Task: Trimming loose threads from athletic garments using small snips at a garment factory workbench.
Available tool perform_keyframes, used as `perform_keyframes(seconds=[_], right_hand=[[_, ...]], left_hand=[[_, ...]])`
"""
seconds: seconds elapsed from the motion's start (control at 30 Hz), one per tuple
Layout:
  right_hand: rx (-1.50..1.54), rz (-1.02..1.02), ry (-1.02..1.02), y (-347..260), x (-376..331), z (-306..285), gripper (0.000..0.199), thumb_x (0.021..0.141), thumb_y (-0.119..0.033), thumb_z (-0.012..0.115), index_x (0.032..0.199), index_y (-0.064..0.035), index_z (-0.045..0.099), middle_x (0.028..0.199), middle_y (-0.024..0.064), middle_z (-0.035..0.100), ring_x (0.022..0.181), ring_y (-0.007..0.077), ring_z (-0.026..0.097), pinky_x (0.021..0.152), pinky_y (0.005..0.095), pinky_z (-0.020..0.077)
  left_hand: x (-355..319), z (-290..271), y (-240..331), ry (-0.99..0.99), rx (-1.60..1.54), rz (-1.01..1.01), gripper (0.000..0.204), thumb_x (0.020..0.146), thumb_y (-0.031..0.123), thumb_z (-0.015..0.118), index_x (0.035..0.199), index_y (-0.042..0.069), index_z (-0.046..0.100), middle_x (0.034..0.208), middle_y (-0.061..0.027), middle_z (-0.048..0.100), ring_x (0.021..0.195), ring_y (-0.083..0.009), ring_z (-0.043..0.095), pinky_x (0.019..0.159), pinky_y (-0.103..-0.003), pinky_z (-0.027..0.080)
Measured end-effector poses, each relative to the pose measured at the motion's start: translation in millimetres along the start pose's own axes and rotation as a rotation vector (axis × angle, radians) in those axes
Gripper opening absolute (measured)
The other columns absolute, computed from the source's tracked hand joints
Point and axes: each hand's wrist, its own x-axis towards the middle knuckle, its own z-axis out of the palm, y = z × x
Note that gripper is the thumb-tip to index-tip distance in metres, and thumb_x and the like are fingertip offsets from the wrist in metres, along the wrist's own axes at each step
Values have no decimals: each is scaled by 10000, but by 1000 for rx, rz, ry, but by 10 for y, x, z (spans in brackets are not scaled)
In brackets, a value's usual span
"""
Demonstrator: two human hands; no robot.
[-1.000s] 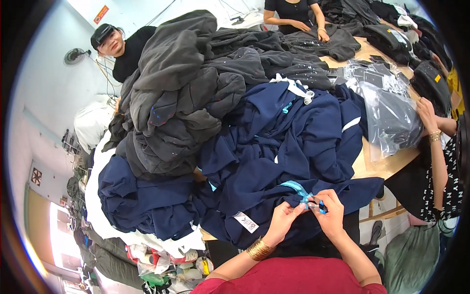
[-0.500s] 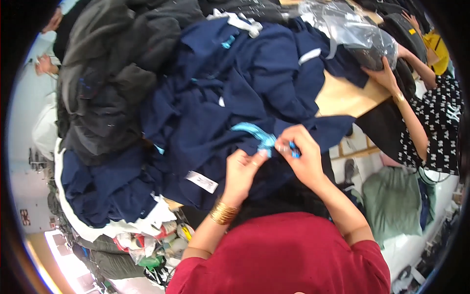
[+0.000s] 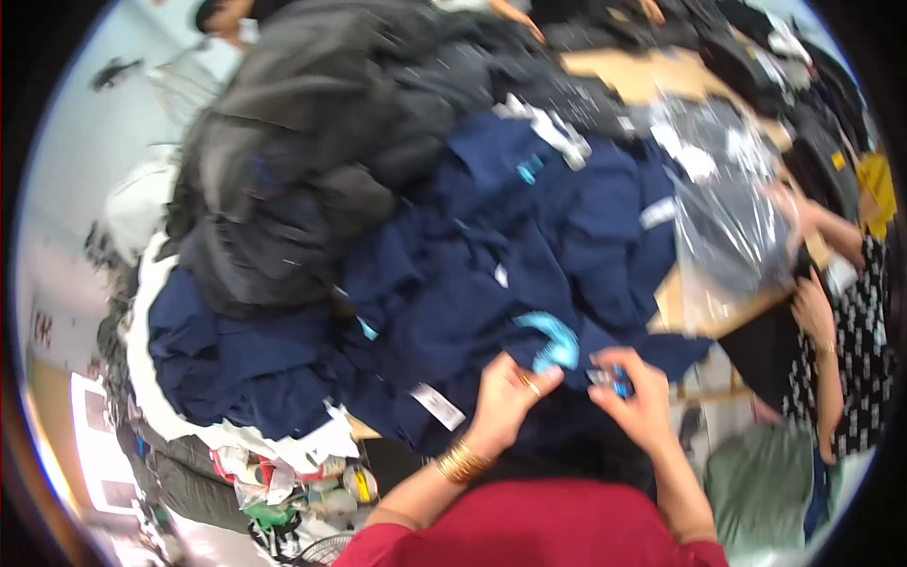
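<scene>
A navy garment (image 3: 453, 321) lies spread in front of me, with a light-blue trim (image 3: 557, 345) at its neck or edge. My left hand (image 3: 510, 402), with a ring and gold bangles at the wrist, pinches the fabric at the lower end of that trim. Just to the right, my right hand (image 3: 638, 397) is closed around small blue thread snips (image 3: 621, 381). Their metal tip points left, a little apart from the trim. A white label (image 3: 437, 406) shows on the navy cloth, left of my left hand.
Dark grey garments (image 3: 283, 170) are heaped at the left, above more navy cloth (image 3: 236, 350). At the right, another person's hand (image 3: 798, 213) handles a clear plastic bag (image 3: 727, 227) with dark contents. A green cloth bundle (image 3: 761, 482) sits lower right.
The view has shifted, so the scene sits lower and further right. My right hand with the snips has come away from the trim, opening a small gap. The other person's bag has shifted.
</scene>
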Motion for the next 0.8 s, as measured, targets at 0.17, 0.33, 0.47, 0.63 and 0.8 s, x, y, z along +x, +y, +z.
perform_keyframes(seconds=[0.17,0.33,0.47,0.63,0.8], right_hand=[[43,25,87,-67,-86,51,320,676,-85,765,948,-32,605,810,76,643,697,154,620,639,260,479],[0,-59,158,-179,31,229,197,694,8,721,869,-37,641,741,59,603,596,133,577,527,239,443],[-74,-149,133,-84,17,268,260,624,79,662,856,-36,639,700,81,550,583,220,577,518,274,457],[-220,-199,142,-127,-92,214,231,613,70,667,813,-44,642,739,94,564,640,244,590,555,301,459],[-173,-191,155,-87,-27,261,245,619,86,609,823,-47,583,776,92,571,679,268,606,570,324,482]], left_hand=[[-42,-79,-146,-14,-21,-26,264,807,96,710,1031,23,591,941,6,621,817,-55,558,735,-211,448],[-19,-119,-174,-52,49,-79,256,809,55,696,1032,14,576,956,-17,629,854,-71,576,775,-224,461],[-90,-54,-193,-51,6,-5,194,815,60,691,959,3,575,909,-28,637,817,-70,587,739,-222,476],[-130,-25,-228,-97,40,21,192,825,70,682,972,2,579,896,-19,628,795,-61,578,706,-221,477],[-104,7,-174,-96,46,94,241,836,45,661,1050,-5,562,953,-9,607,848,-64,565,732,-235,487]])
